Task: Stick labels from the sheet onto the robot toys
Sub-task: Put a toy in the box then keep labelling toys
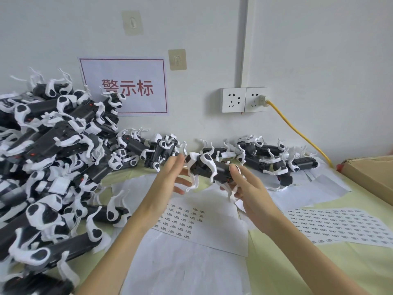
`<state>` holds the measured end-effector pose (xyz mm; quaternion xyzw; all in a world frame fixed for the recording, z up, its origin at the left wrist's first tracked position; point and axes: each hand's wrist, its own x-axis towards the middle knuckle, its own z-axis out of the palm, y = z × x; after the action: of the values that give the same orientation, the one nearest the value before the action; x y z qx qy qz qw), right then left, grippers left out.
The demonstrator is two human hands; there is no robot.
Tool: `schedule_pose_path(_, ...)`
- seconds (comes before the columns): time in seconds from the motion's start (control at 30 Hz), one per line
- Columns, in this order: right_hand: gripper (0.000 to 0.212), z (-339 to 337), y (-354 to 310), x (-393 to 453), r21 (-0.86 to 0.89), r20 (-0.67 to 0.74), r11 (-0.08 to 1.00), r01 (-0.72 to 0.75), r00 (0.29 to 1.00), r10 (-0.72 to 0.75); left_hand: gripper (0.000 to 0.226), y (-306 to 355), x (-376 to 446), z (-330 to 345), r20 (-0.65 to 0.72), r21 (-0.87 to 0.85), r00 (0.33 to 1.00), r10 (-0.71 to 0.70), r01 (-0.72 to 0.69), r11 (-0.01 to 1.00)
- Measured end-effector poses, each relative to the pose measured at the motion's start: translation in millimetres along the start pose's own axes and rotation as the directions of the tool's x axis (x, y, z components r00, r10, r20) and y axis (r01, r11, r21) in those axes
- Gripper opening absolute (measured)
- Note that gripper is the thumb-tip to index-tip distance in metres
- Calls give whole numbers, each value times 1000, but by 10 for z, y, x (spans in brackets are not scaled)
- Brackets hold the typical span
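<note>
From the head camera, I had a black, white-legged plastic robot dog toy [209,167] raised above the pale yellow bench [297,262], near its back edge. My right hand [248,188] gripped the toy's rear end, thumb on top of the black body and fingers curled beneath it among the white legs. My left hand [170,179] was spread, fingers straight, its fingertips touching the toy's head end from the left.

Directly below my hands lay a white sheet of small printed labels [182,218], part of it already bare, on top of loose white backing papers [187,269]. A second white label sheet with denser rows [340,226] lay to the right, just beside my right forearm.

A high heap of black-and-white robot dog toys [49,167] filled the left of the bench, and a lower row of them [265,154] ran along the wall. A brown cardboard box [370,175] sat at the right edge. On the white wall hung a red-bordered paper sign [124,86] and a double white socket [243,100] with a yellow cable [297,133] plugged in.
</note>
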<state>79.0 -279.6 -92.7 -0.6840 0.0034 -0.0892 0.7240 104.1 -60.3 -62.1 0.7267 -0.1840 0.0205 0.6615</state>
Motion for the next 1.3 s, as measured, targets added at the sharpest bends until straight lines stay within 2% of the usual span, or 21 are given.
schedule_pose_path(0.1,43,82,9,-32,68,-27,998,14,1000,-12,65,-12,1,5,31,-14,999,-44,44,999)
schedule_pose_path(0.17,50,151,31,-67,107,7,994,-8,1000,7,65,-63,-1,58,-22,44,999,-32,33,998)
schedule_pose_path(0.3,33,189,46,-127,-15,30,997,79,996,-79,71,-168,38,26,-195,303,974,117,-54,951)
schedule_pose_path(0.33,27,176,40,-127,-56,24,991,123,992,-122,72,-177,48,-19,-190,359,967,167,-90,929)
schedule_pose_path(0.4,22,169,13,-131,-134,41,971,197,980,-194,69,-173,55,-113,-41,430,979,200,-163,888)
schedule_pose_path(0.47,24,178,22,-122,-188,91,946,264,964,-250,59,-171,39,-160,169,487,978,124,-192,852)
schedule_pose_path(0.5,24,188,31,-123,-210,116,933,293,955,-274,52,-178,26,-159,232,511,969,88,-198,837)
schedule_pose_path(0.57,26,217,52,-116,-137,145,951,276,956,-256,41,-183,20,-146,239,530,968,76,-196,825)
schedule_pose_path(0.63,33,218,70,-98,84,124,988,126,983,-136,36,-187,50,-160,154,536,982,106,-173,826)
schedule_pose_path(0.67,31,199,87,-84,93,115,991,99,987,-109,34,-186,70,-177,91,531,987,131,-159,832)
schedule_pose_path(0.73,20,156,133,-69,-203,147,962,182,977,-154,35,-193,99,-221,-30,515,982,185,-143,845)
schedule_pose_path(0.8,23,172,204,-88,-505,255,821,266,955,-152,53,-211,96,-242,-83,542,968,236,-155,826)
schedule_pose_path(0.9,41,274,285,-137,-745,351,575,339,931,-94,60,-208,74,-247,-48,666,958,284,-181,724)
schedule_pose_path(0.93,43,295,306,-142,-774,356,533,343,931,-81,57,-203,73,-246,-27,700,956,291,-189,689)
schedule_pose_path(1.0,41,303,337,-144,-786,351,525,327,935,-57,56,-197,65,-235,22,755,957,289,-205,623)
schedule_pose_path(1.1,34,284,377,-133,-745,343,602,287,939,-24,56,-202,48,-206,64,813,956,286,-216,541)
schedule_pose_path(1.2,26,275,386,-117,-695,322,670,261,946,-35,51,-204,49,-173,66,836,950,305,-219,503)
schedule_pose_path(1.3,23,264,380,-105,-674,306,693,256,950,-53,48,-215,32,-147,82,860,943,324,-231,456)
